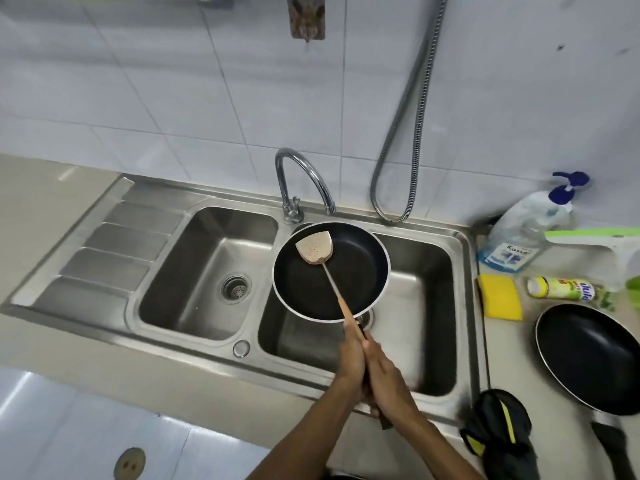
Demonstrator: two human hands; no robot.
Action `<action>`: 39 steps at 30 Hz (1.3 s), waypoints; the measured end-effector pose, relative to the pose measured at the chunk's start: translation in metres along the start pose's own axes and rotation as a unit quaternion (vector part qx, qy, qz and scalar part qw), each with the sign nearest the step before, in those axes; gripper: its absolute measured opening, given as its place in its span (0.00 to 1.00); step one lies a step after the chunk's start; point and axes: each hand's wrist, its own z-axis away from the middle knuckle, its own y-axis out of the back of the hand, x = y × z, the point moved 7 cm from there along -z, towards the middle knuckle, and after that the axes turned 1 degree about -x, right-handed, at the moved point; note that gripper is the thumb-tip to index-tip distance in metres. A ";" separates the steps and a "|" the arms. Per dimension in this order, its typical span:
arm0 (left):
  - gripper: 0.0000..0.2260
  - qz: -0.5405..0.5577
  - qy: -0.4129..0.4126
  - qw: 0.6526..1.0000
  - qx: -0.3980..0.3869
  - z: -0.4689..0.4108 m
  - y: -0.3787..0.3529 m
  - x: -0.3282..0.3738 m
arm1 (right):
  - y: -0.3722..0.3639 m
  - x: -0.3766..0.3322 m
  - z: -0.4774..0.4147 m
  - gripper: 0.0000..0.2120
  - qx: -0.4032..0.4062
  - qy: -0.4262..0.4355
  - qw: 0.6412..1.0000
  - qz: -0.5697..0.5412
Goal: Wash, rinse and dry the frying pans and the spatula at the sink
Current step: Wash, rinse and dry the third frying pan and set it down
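A black non-stick frying pan (349, 289) with a silver rim hangs level over the right basin of the steel sink (464, 306). Inside it lies the spatula (314, 249), its pale speckled blade toward the tap and its wooden handle running back to my hands. Pressed together at the front of the basin, my left hand (351, 365) holds the spatula's handle while my right hand (386, 386) grips the pan's black handle, whose end shows below it. A second black frying pan (588, 358) rests on the counter at the right.
The chrome tap (301, 181) arches over the pan's far rim, with a metal hose (408, 133) on the wall. The left basin (207, 271) and drainboard (114, 244) lie to the left. A yellow sponge (500, 301), soap bottle (561, 288), pump bottle (523, 233) and dark cloth (498, 431) sit on the right.
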 end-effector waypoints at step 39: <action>0.45 0.064 0.030 0.994 -0.083 -0.020 0.002 0.029 | 0.014 -0.058 -0.064 0.14 0.069 0.009 0.895 0.441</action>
